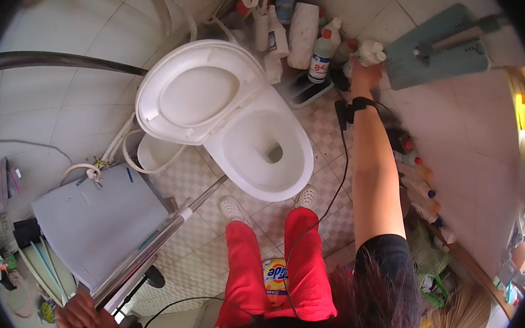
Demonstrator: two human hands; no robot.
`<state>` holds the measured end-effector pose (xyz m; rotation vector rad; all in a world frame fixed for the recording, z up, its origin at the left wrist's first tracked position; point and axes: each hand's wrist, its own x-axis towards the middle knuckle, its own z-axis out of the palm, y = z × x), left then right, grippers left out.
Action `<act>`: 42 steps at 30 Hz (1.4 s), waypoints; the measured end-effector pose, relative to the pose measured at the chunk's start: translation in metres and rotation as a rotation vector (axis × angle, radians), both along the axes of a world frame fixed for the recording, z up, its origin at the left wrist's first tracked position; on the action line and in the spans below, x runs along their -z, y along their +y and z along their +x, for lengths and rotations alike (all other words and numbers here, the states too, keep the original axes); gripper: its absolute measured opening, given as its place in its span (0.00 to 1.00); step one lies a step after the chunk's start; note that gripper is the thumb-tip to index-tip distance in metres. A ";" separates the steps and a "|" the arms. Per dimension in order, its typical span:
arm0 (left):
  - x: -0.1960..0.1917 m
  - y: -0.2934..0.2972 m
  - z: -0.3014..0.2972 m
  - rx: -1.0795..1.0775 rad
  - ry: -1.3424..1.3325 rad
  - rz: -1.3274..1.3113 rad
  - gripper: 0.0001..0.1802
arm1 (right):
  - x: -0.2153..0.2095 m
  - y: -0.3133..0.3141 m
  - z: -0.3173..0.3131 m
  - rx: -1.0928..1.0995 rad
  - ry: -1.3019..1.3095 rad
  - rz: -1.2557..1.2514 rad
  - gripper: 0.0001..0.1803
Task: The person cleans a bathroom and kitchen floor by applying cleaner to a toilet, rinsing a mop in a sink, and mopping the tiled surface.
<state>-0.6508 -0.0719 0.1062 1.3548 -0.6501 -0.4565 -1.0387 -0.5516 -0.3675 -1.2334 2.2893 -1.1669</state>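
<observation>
My right hand [366, 75] reaches far forward, its fingers closed around the upper part of a white bottle [372, 49] standing among other bottles by the wall. A dark band circles that wrist. Just left of it stands a white bottle with a red cap and blue label [322, 57]. At the lower left my left hand [88, 316] is curled closed, beside the near end of a long light pole [184, 214]; what it grips is hidden. Between the hands is a white toilet [293, 167] with its lid [199, 93] raised.
A paper-wrapped roll [303, 36] and spray bottles stand behind the toilet. A teal flat panel [434, 54] leans at the right wall, above a row of bottles [420, 184]. A black cable [344, 171] crosses the tiled floor. A grey lid [102, 212] lies left; a yellow-orange packet [275, 281] sits between my legs.
</observation>
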 end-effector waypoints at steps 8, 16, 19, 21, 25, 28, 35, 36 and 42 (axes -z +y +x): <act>0.010 -0.019 0.010 -0.005 -0.057 0.051 0.20 | 0.018 0.024 0.003 -0.123 -0.065 -0.269 0.46; 0.015 -0.031 0.032 0.190 0.027 -0.033 0.18 | -0.108 0.136 0.017 -0.445 -0.179 -0.248 0.29; 0.019 -0.032 0.032 0.255 0.048 -0.016 0.19 | -0.121 0.191 0.038 -0.287 -0.735 -0.320 0.24; 0.019 -0.031 0.029 0.258 0.041 -0.008 0.19 | -0.102 0.212 0.053 -0.214 -1.053 -0.076 0.26; 0.021 -0.034 0.029 0.227 0.033 -0.002 0.19 | -0.038 0.285 0.136 -0.184 -1.354 0.082 0.27; 0.021 -0.028 0.032 0.222 0.060 -0.024 0.19 | -0.002 0.337 0.167 0.053 -1.632 0.572 0.24; 0.026 -0.016 0.035 0.081 -0.040 0.000 0.20 | 0.132 0.310 0.179 -0.104 -1.636 0.881 0.23; 0.027 -0.013 0.037 0.110 -0.002 -0.011 0.21 | 0.134 0.293 0.187 -0.092 -1.611 0.896 0.23; 0.030 0.003 0.052 0.080 -0.045 -0.005 0.21 | 0.146 0.253 0.217 -0.689 -0.953 1.117 0.30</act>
